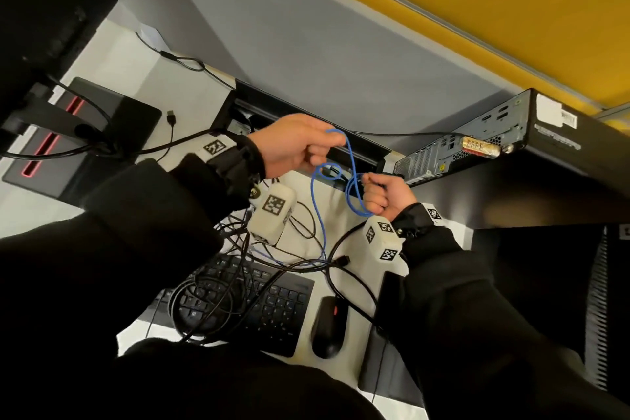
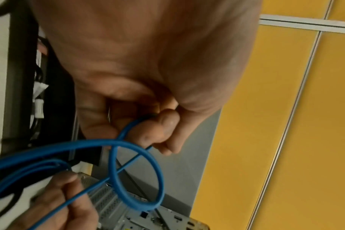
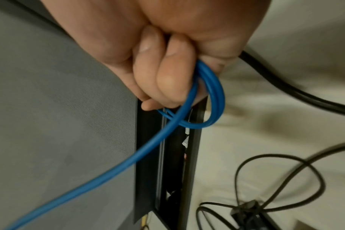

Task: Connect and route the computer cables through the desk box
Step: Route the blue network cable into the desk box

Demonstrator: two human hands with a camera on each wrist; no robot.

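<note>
White surface (image 1: 119, 54) carries a black computer (image 1: 494, 136) at the right, with the open desk box (image 1: 293, 112) sunk along its back edge, and a black keyboard (image 1: 272, 310) and mouse (image 1: 329, 327) nearer the person under tangled black cables (image 1: 218, 300). Above the box, the blue cable (image 1: 315, 201) hangs in loops between both grips: left hand (image 1: 293, 143) pinching its top, right hand (image 1: 385, 194) fisted round a loop
</note>
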